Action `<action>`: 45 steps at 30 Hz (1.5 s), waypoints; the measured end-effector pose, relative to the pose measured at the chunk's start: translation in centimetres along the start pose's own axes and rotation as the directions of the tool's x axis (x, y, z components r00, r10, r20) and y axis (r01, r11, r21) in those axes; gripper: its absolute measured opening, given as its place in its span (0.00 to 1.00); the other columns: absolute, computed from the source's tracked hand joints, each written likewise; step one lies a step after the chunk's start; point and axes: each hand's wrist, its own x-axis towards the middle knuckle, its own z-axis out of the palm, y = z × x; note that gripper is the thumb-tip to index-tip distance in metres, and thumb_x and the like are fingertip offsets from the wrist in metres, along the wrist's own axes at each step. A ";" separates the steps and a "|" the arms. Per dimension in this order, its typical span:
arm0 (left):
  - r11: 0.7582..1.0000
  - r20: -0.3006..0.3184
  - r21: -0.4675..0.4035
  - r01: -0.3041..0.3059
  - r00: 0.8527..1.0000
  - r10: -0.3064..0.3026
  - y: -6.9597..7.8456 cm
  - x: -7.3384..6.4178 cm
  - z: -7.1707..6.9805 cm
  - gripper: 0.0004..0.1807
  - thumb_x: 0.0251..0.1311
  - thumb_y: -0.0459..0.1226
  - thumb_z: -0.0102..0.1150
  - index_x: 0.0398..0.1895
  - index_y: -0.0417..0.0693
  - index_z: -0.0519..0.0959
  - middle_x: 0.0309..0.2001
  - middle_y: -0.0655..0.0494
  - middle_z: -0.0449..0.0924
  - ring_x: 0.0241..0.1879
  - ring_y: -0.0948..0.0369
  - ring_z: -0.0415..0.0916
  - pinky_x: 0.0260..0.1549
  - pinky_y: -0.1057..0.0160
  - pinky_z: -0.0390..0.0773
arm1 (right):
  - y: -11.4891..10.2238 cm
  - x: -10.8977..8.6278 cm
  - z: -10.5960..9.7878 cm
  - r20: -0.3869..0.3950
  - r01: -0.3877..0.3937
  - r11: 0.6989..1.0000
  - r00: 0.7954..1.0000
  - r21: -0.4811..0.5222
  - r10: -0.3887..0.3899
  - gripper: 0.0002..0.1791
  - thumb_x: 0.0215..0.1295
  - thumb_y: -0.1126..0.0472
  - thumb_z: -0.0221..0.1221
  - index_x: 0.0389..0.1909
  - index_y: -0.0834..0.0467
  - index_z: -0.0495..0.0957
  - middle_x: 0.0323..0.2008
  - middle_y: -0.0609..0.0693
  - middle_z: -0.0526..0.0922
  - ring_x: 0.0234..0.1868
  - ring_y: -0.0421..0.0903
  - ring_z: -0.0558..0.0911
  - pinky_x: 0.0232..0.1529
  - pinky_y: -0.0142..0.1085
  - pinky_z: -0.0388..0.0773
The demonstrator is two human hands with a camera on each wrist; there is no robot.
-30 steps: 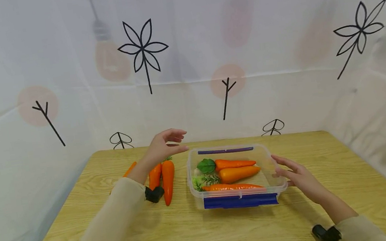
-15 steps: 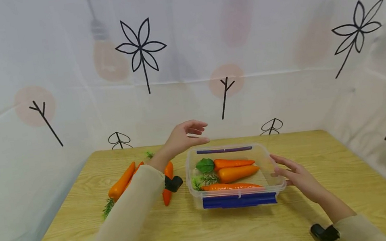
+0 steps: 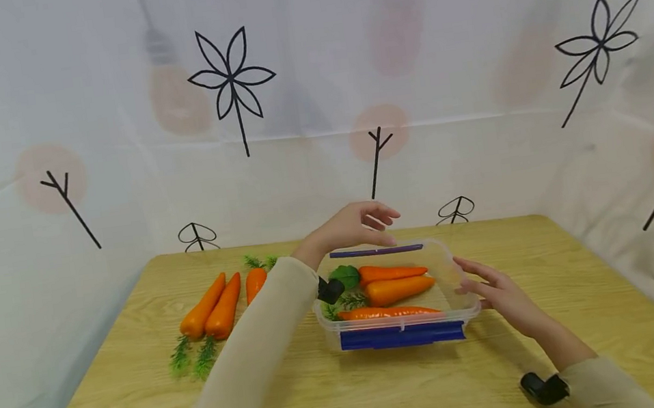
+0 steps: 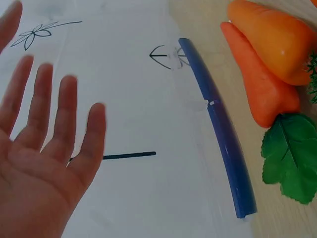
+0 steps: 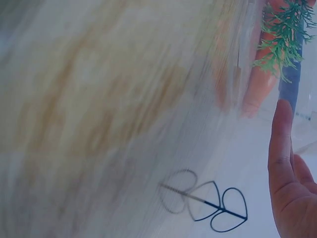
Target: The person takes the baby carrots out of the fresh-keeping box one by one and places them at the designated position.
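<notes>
A clear plastic food box (image 3: pixel 401 321) with blue clips sits on the table, holding several toy carrots (image 3: pixel 400 290) with green tops. My left hand (image 3: pixel 351 227) hovers above the box's back left edge; its fingers are spread and extended in the left wrist view, with nothing in the palm. At the box's right side, my right hand (image 3: pixel 507 301) touches the rim with its fingertips. Straight fingers show in the right wrist view beside the clear wall. To the left, more toy carrots (image 3: pixel 225 307) lie on the table, one partly hidden by the left sleeve.
The wooden table (image 3: pixel 328 404) runs up to a white printed curtain (image 3: pixel 299 83) at the back and sides. A black wrist strap piece (image 3: pixel 543 388) shows at the right cuff.
My left hand has moved right, from beside the box to over its back edge, uncovering the carrots on the left. My right hand stays at the box's right side.
</notes>
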 end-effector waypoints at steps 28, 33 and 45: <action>0.887 0.785 0.041 0.459 0.534 -0.313 -2.3 1.1 3.9 0.41 0.51 0.17 0.57 0.68 0.53 0.64 0.59 0.59 0.64 0.54 0.61 0.63 0.31 0.67 0.73 | -0.1 0.2 -0.1 -0.006 -0.025 1.000 1.000 0.003 0.025 0.32 0.71 0.54 0.49 0.71 0.61 0.52 0.67 0.66 0.54 0.47 0.38 0.78 0.41 0.36 0.78; 0.868 0.790 0.105 0.485 0.489 -0.369 -2.2 1.2 4.0 0.45 0.50 0.15 0.55 0.69 0.61 0.62 0.65 0.57 0.58 0.61 0.62 0.58 0.31 0.67 0.73 | -0.1 0.2 -0.1 -0.004 -0.018 1.000 1.000 0.004 0.018 0.32 0.71 0.54 0.49 0.71 0.61 0.52 0.67 0.66 0.54 0.46 0.37 0.78 0.41 0.36 0.78; 0.850 0.773 0.185 0.493 0.461 -0.436 -1.7 1.0 4.7 0.48 0.50 0.13 0.53 0.69 0.66 0.61 0.67 0.53 0.54 0.62 0.62 0.56 0.44 0.64 0.75 | -0.1 0.1 -0.2 0.017 -0.006 1.000 1.000 -0.013 0.006 0.31 0.71 0.53 0.49 0.71 0.60 0.54 0.67 0.66 0.55 0.47 0.40 0.78 0.41 0.38 0.78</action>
